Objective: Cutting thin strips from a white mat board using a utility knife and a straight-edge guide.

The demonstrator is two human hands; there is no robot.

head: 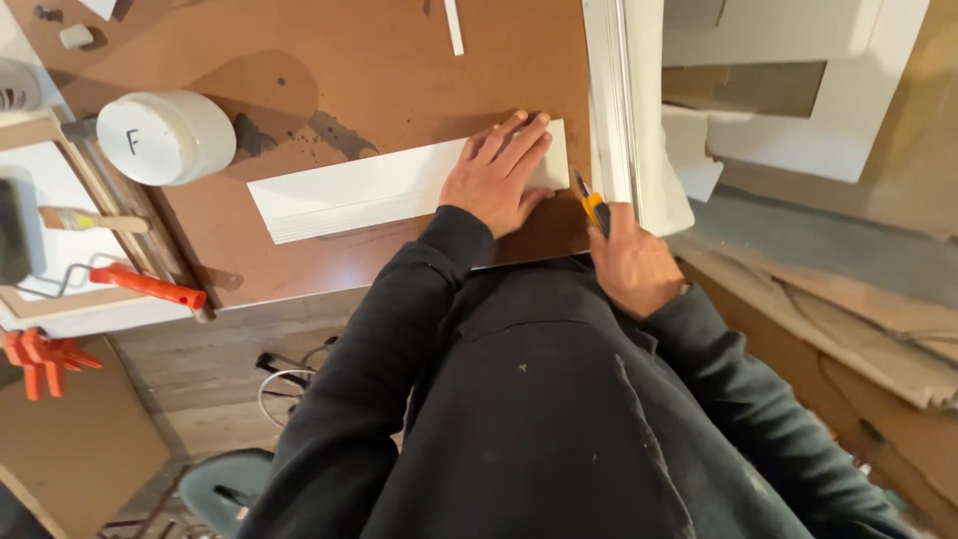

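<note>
The left hand (496, 180) lies flat with fingers spread on the right end of a long white strip (379, 190), pinning it to the brown desk (329, 70). The strip's long axis runs away leftward toward the white tub (165, 137). The right hand (631, 262) grips an orange-and-black utility knife (591, 208) (blade tip just beside the strip's right end), so it is the nearer hand to that edge.

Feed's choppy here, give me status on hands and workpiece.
Left hand flat on white strip. Right hand grips yellow utility knife at strip's end. White tub stands apart.
</note>
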